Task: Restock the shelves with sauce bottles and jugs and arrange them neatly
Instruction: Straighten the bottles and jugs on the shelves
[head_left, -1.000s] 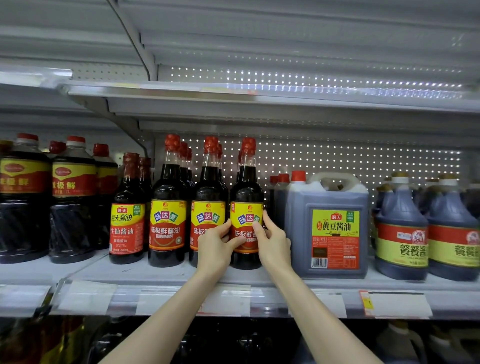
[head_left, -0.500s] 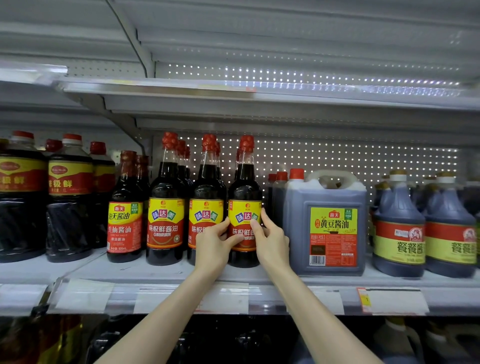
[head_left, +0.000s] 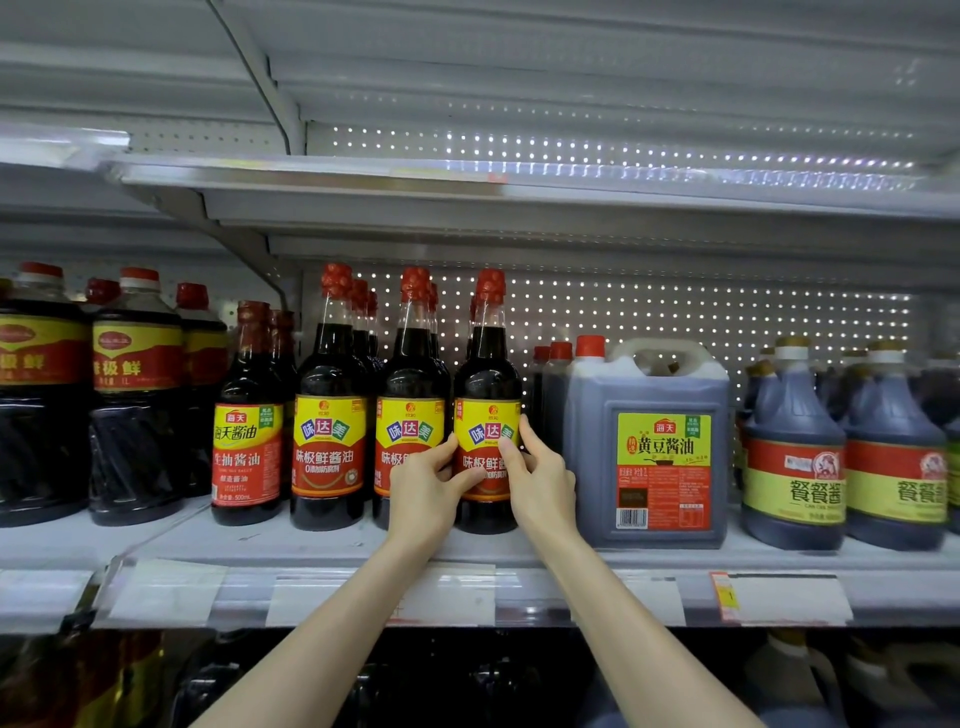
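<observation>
A dark soy sauce bottle (head_left: 487, 374) with a red cap and yellow-red label stands upright on the grey shelf (head_left: 332, 543), third in a front row of like bottles (head_left: 330, 415). My left hand (head_left: 428, 491) grips its left side and my right hand (head_left: 540, 480) its right side, fingers across the label. Directly to its right stands a big square jug (head_left: 647, 441) with a handle.
Large round bottles (head_left: 135, 395) fill the far left, and a smaller red-labelled bottle (head_left: 248, 415) stands beside the row. Blue-grey jugs (head_left: 795, 457) line the right. An upper shelf (head_left: 467, 192) hangs overhead. Price tags (head_left: 779, 597) run along the shelf edge, with more bottles below.
Both hands stay on the same bottle; the fingers have shifted slightly across its label. The bottle stays standing in its place.
</observation>
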